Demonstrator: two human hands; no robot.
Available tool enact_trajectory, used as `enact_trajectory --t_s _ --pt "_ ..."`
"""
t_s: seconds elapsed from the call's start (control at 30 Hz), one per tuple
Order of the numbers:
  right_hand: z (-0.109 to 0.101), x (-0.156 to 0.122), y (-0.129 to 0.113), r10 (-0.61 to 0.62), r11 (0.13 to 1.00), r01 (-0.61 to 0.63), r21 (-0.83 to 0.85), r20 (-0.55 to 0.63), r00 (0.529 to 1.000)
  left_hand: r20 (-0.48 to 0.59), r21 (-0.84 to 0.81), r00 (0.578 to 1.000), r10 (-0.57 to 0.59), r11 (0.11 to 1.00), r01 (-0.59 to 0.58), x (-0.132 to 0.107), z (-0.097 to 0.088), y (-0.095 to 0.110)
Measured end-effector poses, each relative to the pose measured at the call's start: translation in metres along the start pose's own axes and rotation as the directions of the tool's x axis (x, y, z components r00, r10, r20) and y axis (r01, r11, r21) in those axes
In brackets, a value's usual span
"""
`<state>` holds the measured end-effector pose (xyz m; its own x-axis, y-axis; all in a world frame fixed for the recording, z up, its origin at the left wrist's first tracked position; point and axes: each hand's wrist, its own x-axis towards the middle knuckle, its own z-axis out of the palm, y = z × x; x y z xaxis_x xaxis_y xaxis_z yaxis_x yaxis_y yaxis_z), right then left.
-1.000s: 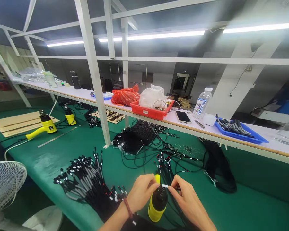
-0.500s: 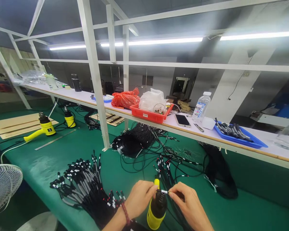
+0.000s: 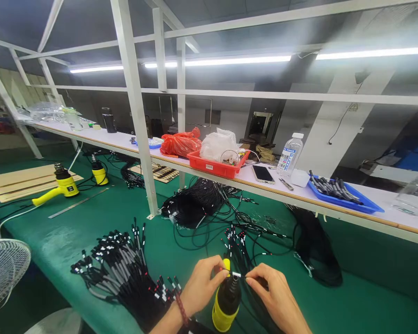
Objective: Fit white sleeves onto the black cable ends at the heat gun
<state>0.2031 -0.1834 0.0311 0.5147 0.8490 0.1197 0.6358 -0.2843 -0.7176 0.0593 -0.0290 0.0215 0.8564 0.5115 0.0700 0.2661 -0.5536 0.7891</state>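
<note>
Left hand point(image 3: 204, 284) closed round yellow heat gun point(image 3: 225, 317), black ribbed nozzle point(image 3: 230, 290) pointing away from wearer toward far side of bench, long axis tilted slightly right. Right hand point(image 3: 273, 297) pinching white-sleeved cable end point(image 3: 235, 274) at nozzle tip; fingers hide exact contact. Loose black cables point(image 3: 238, 250) beneath hands on green bench mat point(image 3: 369, 290); sleeved cable bundle point(image 3: 121, 271) left. Braided red wristband point(image 3: 181, 308) on left wrist. Gun's lower body cut by hands, handle mostly hidden.

Fan point(image 3: 4, 273) cut off at left, cable tip point(image 3: 235, 274) too small to tell
</note>
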Motion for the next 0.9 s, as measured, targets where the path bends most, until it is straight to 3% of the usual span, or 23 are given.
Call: enact_trajectory --t_s 0.47,0.7,0.9 --pt "-0.0003 0.0024 -0.0004 0.030 0.998 -0.028 0.050 -0.042 0.999 -0.012 -0.035 1.000 0.003 0.999 -0.004 -0.0005 0.0027 -0.0009" --pt "0.0020 0.0009 0.0074 0.021 0.999 -0.020 -0.046 0.033 0.999 -0.023 0.174 0.999 0.039 0.984 -0.035 0.0003 0.0070 -0.0015" --pt "0.0033 -0.0002 0.0040 0.012 1.000 -0.012 0.002 -0.005 1.000 -0.021 0.054 0.996 0.087 0.995 -0.085 -0.0016 0.0058 -0.0007"
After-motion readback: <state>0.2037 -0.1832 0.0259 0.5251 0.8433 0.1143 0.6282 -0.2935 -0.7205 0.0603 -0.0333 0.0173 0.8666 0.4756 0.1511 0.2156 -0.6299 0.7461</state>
